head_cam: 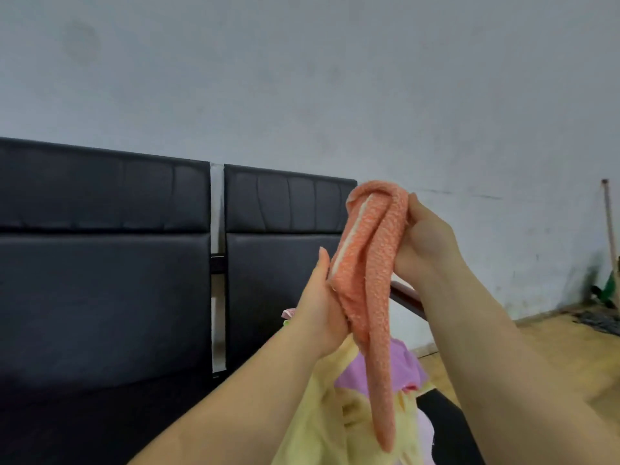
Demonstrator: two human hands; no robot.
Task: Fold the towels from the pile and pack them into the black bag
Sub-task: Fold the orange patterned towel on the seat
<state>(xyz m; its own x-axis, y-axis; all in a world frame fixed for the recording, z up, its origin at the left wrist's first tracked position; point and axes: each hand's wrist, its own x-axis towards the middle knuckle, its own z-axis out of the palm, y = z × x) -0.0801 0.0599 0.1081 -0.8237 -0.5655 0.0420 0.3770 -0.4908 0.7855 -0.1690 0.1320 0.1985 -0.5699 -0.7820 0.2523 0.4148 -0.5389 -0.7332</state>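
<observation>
- The right hand (424, 239) pinched the orange towel (367, 276) at its top.
- The left hand (318, 307) gripped it lower down.
- Its long axis hung downward over the towel pile (322, 414).

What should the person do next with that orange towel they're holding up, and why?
Probably draw the two hands apart to spread it flat. The orange towel hangs bunched in a narrow rope: the right hand pinches its top, the left hand grips one edge lower down, and its tail dangles over the pile of yellow and pink towels. It looks too crumpled to fold yet.
</observation>
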